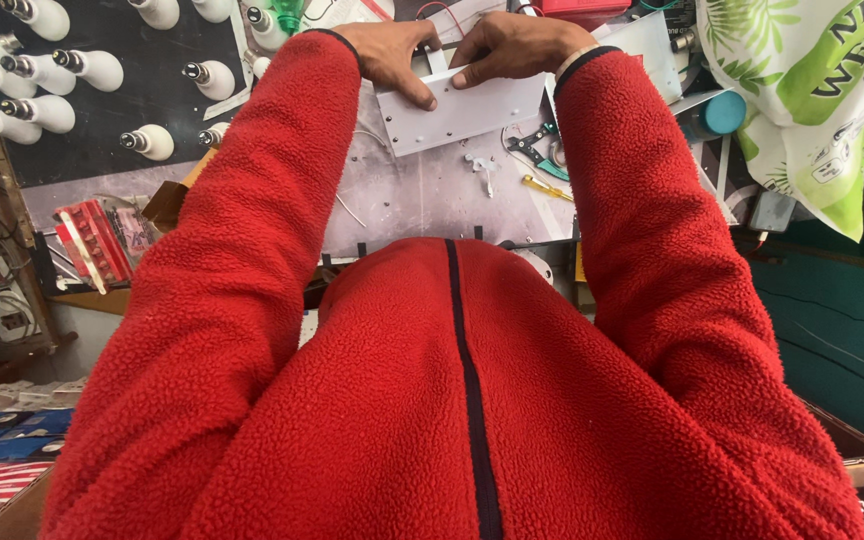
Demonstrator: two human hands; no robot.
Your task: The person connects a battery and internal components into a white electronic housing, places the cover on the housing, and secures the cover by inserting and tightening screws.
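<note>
Both hands, left hand (392,52) and right hand (512,45), closed on white metal plate (462,112)'s far edge; keep thumbs flat on it; pliers (542,152) just right of grip.

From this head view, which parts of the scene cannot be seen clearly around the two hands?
- Flat grey metal plate: its far edge is covered by the left hand and right hand.
- What the fingertips pinch: hidden behind the fingers.
- Workbench near edge: hidden by the red fleece jacket.
- White light bulbs on the dark board: top row cut off by the picture edge.
- Green-handled pliers: partly behind the right sleeve.
</note>
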